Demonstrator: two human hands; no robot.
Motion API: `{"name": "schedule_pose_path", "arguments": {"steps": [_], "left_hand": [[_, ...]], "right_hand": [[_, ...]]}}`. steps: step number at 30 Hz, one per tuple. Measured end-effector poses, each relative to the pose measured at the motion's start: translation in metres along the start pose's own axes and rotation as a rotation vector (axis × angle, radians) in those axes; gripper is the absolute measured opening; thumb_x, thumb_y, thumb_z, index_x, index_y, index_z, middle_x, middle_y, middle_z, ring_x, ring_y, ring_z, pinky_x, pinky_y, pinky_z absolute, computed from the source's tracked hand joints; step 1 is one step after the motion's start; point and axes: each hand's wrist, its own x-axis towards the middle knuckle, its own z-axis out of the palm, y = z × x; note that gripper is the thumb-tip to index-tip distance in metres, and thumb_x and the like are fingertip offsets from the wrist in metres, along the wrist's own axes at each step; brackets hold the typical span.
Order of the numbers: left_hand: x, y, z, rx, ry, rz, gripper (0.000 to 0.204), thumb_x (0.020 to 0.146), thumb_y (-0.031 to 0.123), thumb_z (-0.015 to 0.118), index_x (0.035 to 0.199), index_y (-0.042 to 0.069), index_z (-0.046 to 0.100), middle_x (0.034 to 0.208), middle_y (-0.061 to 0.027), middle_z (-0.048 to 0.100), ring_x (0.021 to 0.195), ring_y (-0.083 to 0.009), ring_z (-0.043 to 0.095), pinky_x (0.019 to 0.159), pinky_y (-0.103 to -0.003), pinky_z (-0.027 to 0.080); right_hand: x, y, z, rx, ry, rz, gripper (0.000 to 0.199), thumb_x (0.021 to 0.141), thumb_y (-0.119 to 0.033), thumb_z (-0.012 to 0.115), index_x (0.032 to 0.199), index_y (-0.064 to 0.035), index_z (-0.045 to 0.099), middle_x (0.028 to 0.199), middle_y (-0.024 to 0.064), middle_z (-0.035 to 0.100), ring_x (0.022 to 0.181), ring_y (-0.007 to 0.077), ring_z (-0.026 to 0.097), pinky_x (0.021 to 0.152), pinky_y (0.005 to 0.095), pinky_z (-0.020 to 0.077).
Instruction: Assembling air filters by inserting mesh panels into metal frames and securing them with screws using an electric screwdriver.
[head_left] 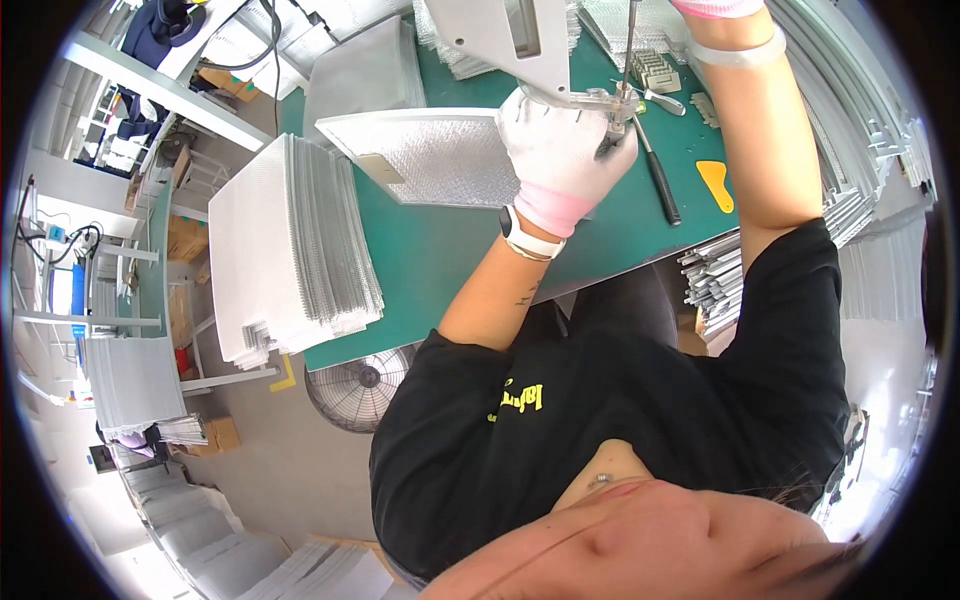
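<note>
White knit gloves with pink cuffs cover both hands. The left hand (560, 145) is curled shut around a small metal clamp part (612, 112) at the foot of a grey press (505, 40), fingers wrapped over it. A white watch (527, 238) sits on that wrist. The right hand (718, 8) is up at the top edge, mostly out of view, so I cannot tell how far it is closed; a clear band (738, 52) circles its wrist, and a thin metal rod (632, 45) runs down beside it to the clamp part.

Just left of the left hand, touching it, a flat mesh panel (425, 155) lies on the green desk (450, 260). Just right of that hand lies a black-handled tool (658, 180), and further right a yellow scraper (716, 183). Near the right forearm sit small beige pieces (655, 70).

Well left of both hands, a tall stack of mesh sheets (290, 250) stands at the desk's edge. Below the right elbow, metal strips (712, 275) stick out.
</note>
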Motion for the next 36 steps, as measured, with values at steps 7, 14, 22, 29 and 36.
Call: {"name": "schedule_pose_path", "arguments": {"steps": [7, 14, 22, 29, 36], "left_hand": [[0.000, -0.001, -0.002, 0.019, 0.001, -0.009, 0.007, 0.070, 0.027, 0.071, 0.069, 0.021, 0.067, 0.069, 0.0000, 0.059, 0.077, -0.0274, 0.057, 0.078, -0.046, 0.037], [-0.003, -0.004, -0.003, 0.053, -0.130, -0.055, 0.004, 0.072, 0.027, 0.070, 0.070, 0.025, 0.068, 0.059, 0.0055, 0.056, 0.058, -0.0219, 0.054, 0.074, -0.044, 0.034], [-0.007, -0.010, 0.007, -0.170, 0.005, -0.061, 0.015, 0.067, 0.027, 0.078, 0.076, 0.018, 0.071, 0.067, 0.0031, 0.061, 0.062, -0.0204, 0.059, 0.060, -0.038, 0.044], [-0.002, -0.009, 0.003, -0.199, 0.013, 0.011, 0.014, 0.066, 0.022, 0.078, 0.075, 0.016, 0.070, 0.068, 0.0011, 0.056, 0.060, -0.0222, 0.055, 0.060, -0.037, 0.044], [0.001, -0.013, -0.002, -0.088, -0.059, 0.064, 0.017, 0.067, 0.023, 0.078, 0.064, 0.017, 0.062, 0.064, 0.0000, 0.050, 0.057, -0.0236, 0.049, 0.065, -0.041, 0.038]], "right_hand": [[0.002, 0.010, -0.001, -0.001, -0.062, 0.028, 0.015, 0.097, -0.026, 0.064, 0.100, -0.0120, 0.058, 0.085, 0.0044, 0.062, 0.063, 0.0119, 0.055, 0.050, 0.0209, 0.0446], [-0.030, 0.041, 0.005, 0.092, 0.024, 0.176, 0.029, 0.100, -0.031, 0.059, 0.114, -0.0064, 0.056, 0.084, 0.0046, 0.057, 0.057, 0.0081, 0.047, 0.048, 0.0185, 0.0352], [-0.028, 0.052, 0.000, 0.402, -0.142, 0.180, 0.053, 0.101, -0.030, 0.058, 0.143, -0.0024, 0.044, 0.078, 0.0040, 0.051, 0.053, 0.0063, 0.042, 0.046, 0.0177, 0.0332], [-0.020, 0.062, 0.003, 0.739, -0.097, 0.306, 0.048, 0.101, -0.032, 0.056, 0.136, 0.0002, 0.048, 0.078, 0.0035, 0.052, 0.054, 0.0068, 0.045, 0.048, 0.0175, 0.0350], [-0.023, 0.064, 0.009, 0.390, -0.217, 0.292, 0.058, 0.099, -0.034, 0.057, 0.140, 0.0055, 0.045, 0.077, 0.0040, 0.053, 0.054, 0.0067, 0.043, 0.048, 0.0170, 0.0328]]}}
